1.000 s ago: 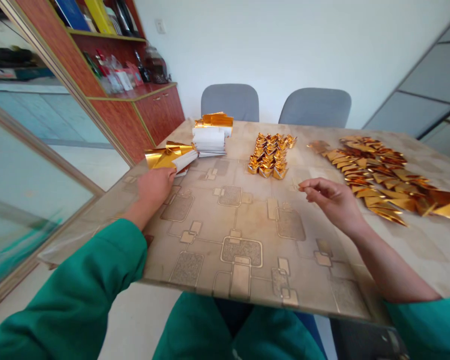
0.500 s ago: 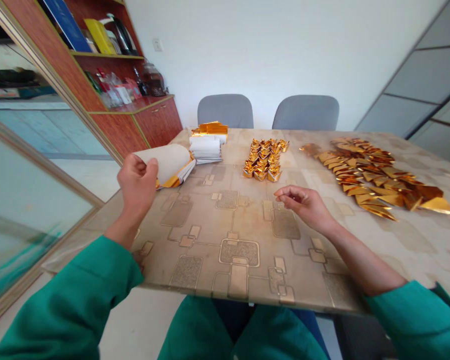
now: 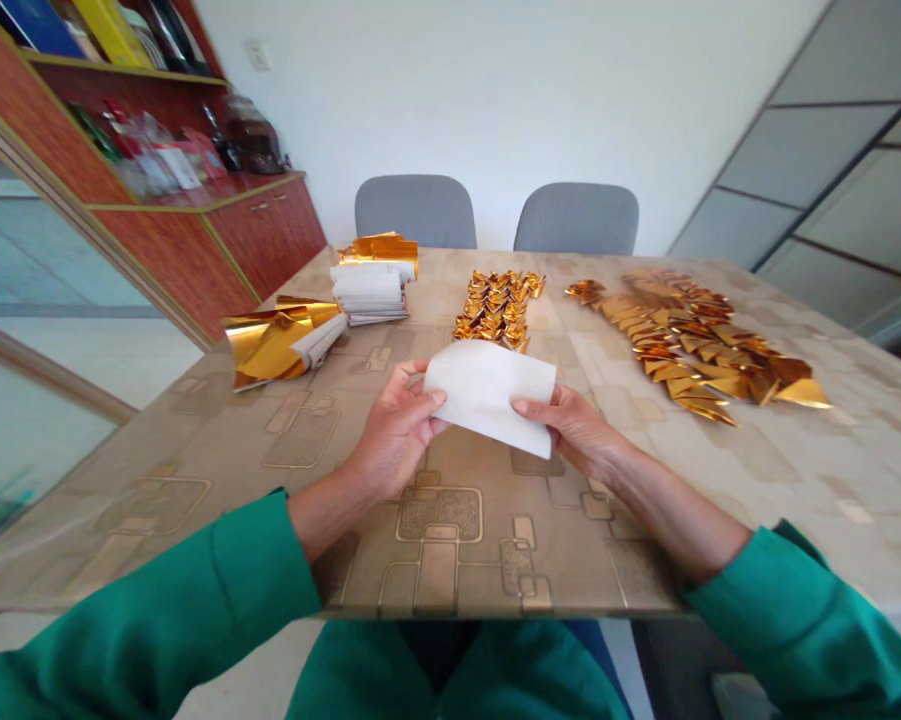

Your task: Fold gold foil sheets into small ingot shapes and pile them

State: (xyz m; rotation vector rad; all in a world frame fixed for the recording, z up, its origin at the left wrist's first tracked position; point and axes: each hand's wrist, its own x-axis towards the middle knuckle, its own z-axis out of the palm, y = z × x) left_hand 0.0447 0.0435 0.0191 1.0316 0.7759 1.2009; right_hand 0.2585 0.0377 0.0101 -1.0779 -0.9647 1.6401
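Head view: left hand (image 3: 396,432) and right hand (image 3: 570,430) hold white paper (image 3: 489,396).

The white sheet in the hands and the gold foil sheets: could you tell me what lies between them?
In the head view, the patterned tabletop lies between the white sheet and the gold foil sheets, just above the left hand.

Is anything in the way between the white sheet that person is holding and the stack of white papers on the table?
Nothing visible is. Between the white paper sheet, held by the left hand and right hand, and the stack of white papers lies only patterned tabletop.
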